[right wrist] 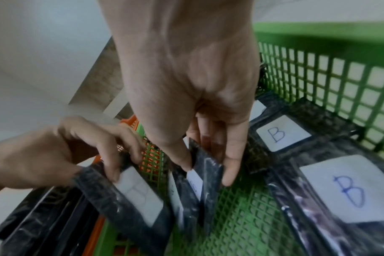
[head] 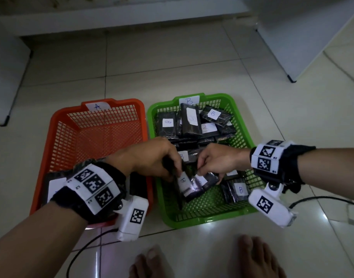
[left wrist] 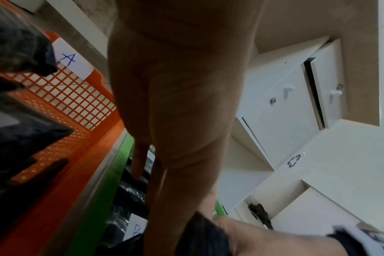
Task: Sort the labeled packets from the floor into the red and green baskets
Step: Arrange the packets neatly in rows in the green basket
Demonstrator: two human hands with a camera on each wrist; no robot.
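Note:
The red basket (head: pixel 96 135) tagged A stands left of the green basket (head: pixel 240 125) tagged B, which holds several dark packets (head: pixel 212 115) labelled B. Both hands meet over the green basket's near-left corner. My left hand (head: pixel 175 174) grips a stack of dark packets on edge; the front packet (right wrist: pixel 140 192) shows a white label with a letter I cannot read. My right hand (right wrist: pixel 207 173) pinches another dark packet (right wrist: pixel 209 199) between thumb and fingers, upright above the mesh floor. In the left wrist view the left hand's fingertips (left wrist: pixel 140 173) reach into the green basket (left wrist: pixel 112 173).
A dark packet with a white label (head: pixel 55 185) lies in the red basket's near-left corner, partly under my left wrist. Bare feet (head: pixel 152 263) stand close in front of the baskets. Cables (head: pixel 81 249) trail on the tile floor. White cabinets (head: pixel 312 37) stand behind.

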